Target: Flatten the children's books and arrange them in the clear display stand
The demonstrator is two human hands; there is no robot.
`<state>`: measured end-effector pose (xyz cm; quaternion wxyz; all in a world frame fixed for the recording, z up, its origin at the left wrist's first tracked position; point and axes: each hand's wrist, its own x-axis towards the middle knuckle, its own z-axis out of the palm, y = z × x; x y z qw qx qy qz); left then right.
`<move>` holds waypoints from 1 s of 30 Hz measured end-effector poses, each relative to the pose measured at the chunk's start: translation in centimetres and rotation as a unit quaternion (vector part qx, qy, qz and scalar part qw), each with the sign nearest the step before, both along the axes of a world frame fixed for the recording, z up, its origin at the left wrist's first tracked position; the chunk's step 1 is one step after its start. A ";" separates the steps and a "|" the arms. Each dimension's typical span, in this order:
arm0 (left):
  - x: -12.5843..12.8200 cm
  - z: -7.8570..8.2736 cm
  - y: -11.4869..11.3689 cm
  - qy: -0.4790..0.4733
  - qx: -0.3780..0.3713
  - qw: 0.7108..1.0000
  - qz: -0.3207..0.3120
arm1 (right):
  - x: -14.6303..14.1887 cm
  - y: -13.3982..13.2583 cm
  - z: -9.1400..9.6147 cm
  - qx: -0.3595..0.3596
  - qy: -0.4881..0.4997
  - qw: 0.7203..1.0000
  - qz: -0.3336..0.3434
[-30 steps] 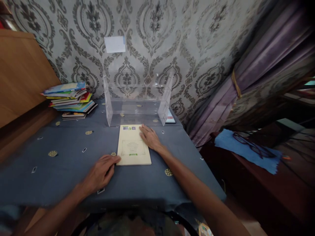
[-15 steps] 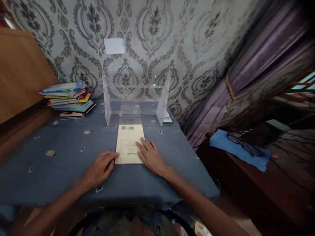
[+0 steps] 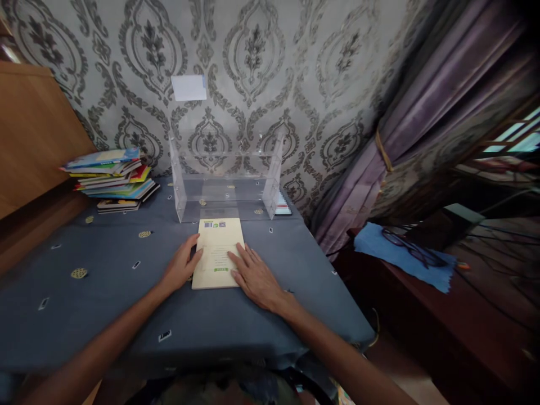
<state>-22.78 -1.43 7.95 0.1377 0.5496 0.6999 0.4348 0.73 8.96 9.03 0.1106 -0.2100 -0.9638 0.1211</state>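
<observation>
Booklet (image 3: 218, 247) stayed put; left hand (image 3: 180, 268) had slid up to its nine o'clock, right hand (image 3: 254, 277) onto five, fingers (image 3: 237, 260) flat, gripping nothing.

L hand (image 3: 180, 265) higher on book (image 3: 218, 247)

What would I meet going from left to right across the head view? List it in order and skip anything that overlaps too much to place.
First the stack of books → left hand → cream book → right hand → blue cloth.
</observation>
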 end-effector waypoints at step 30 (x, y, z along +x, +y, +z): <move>2.0 3.4 1.2 -0.476 -0.063 0.877 -0.024 | 0.5 0.4 0.2 -0.135 0.038 0.988 -0.059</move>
